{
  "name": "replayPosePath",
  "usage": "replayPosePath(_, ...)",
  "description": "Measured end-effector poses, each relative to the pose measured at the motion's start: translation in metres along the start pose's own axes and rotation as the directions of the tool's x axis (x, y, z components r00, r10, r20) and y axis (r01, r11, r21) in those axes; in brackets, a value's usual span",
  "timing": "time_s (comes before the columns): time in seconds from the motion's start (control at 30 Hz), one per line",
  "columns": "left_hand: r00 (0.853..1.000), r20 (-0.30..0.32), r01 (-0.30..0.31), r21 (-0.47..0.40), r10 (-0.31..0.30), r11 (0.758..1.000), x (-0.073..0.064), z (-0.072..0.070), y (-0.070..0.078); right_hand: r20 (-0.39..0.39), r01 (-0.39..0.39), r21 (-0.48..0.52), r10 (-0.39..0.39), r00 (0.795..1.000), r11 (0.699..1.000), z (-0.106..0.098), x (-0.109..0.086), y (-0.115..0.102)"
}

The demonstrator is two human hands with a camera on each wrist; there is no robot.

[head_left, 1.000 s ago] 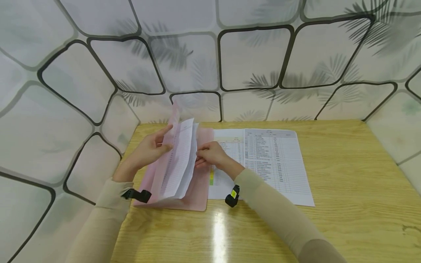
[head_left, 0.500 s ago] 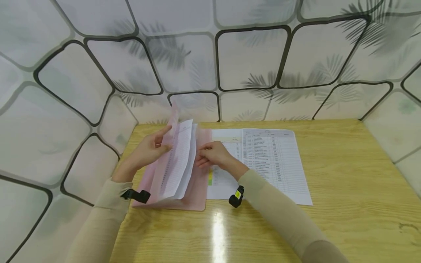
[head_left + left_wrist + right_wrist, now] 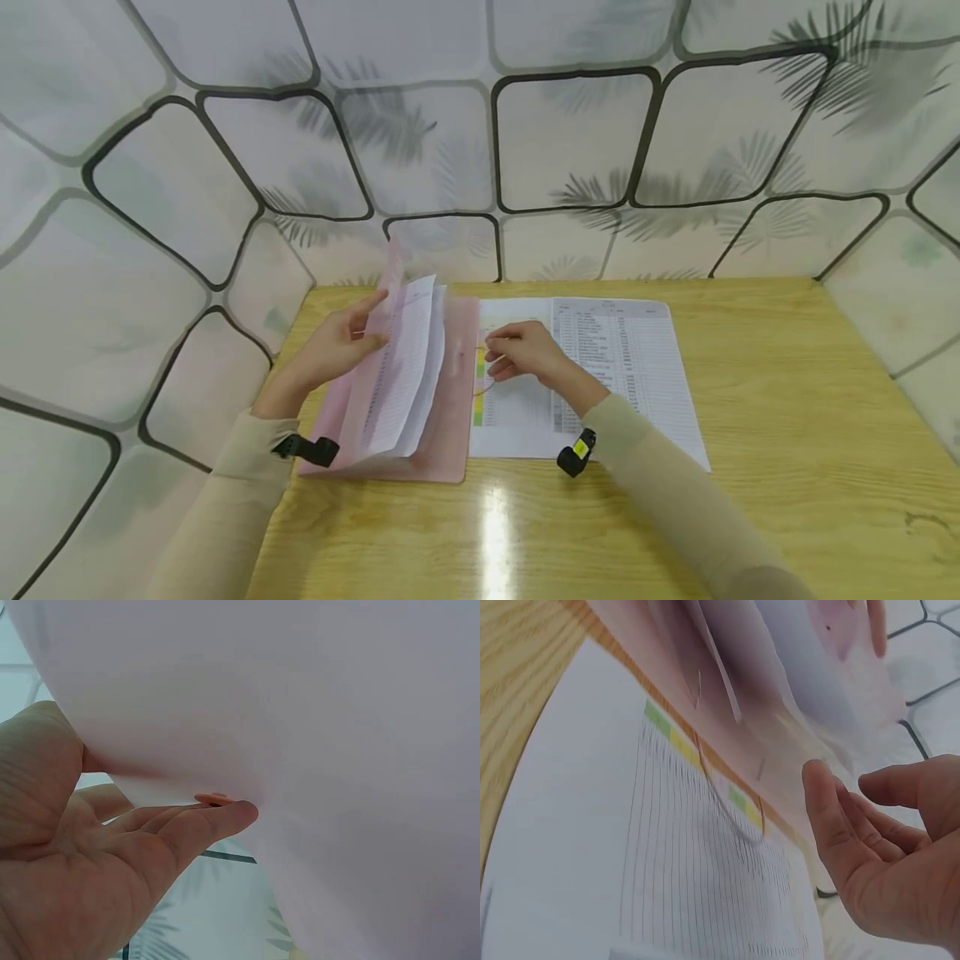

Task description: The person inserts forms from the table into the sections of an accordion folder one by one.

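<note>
My left hand [image 3: 333, 342] grips the raised pink cover of a folder [image 3: 457, 417], with the white printed sheets [image 3: 397, 375] leaning against it. In the left wrist view that hand's [image 3: 142, 847] fingers lie behind the pale cover, beside a small orange-pink disc [image 3: 216, 799]. My right hand [image 3: 536, 354] hovers over the flat printed sheets [image 3: 633, 400], holding nothing. Its thumb and forefinger stand apart in the right wrist view, where the hand [image 3: 900, 859] is beside the folder. A thin cord [image 3: 751, 841] loops out of the folder over the flat printout.
The wooden table [image 3: 780, 400] stretches to the right and front. Patterned wall panels [image 3: 577, 142] close in the back and left sides. A dark wrist camera [image 3: 576, 454] hangs below the right sleeve.
My right hand has drawn away from the folder's inner sheets to the right, over the flat printout. The thin cord now shows there. My left hand still holds the cover up.
</note>
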State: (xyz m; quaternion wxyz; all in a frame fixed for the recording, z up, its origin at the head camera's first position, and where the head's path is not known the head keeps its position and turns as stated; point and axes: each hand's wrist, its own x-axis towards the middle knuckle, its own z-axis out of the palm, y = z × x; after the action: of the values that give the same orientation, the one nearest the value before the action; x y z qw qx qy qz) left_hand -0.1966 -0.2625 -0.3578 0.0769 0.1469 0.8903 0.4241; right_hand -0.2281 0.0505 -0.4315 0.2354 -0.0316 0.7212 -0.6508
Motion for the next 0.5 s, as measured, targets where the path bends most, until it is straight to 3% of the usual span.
replayPosePath(0.23, 1.0, 0.006, -0.01, -0.008, 0.01, 1.0, -0.001, 0.0, -0.003, -0.069, -0.013, -0.093, 0.006, 0.998, 0.996, -0.034, -0.012, 0.01)
replayPosePath(0.5, 1.0, 0.008, 0.02, -0.01, -0.02, 1.0, -0.003, -0.001, 0.0, -0.148, -0.036, -0.204, 0.006, 0.989, 0.978, -0.069, -0.026, 0.02)
